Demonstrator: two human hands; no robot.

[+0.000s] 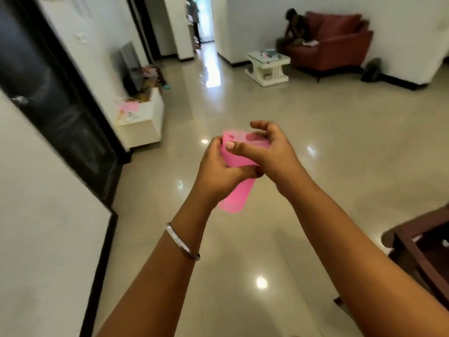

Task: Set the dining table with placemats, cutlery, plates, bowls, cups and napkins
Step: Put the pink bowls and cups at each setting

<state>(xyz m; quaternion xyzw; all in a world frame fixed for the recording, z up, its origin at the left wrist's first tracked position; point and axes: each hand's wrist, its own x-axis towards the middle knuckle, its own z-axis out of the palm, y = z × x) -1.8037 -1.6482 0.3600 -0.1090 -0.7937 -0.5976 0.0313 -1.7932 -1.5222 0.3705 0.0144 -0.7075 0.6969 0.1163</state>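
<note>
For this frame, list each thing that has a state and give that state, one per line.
pink cup: off any surface, held in the air over the floor, mouth tilted away from the camera.
left hand: fingers curled round the cup's middle.
right hand: thumb pressed on the cup near its rim, fingers curled above the mouth.
bracelet: worn on the left wrist.
dark doorway: blurred, cannot tell.

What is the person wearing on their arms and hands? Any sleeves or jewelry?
Both forearms are bare, with no sleeves in view. The left wrist has a thin silver bangle with a small clasp. The left hand and right hand wear no gloves, and no rings show.
</note>
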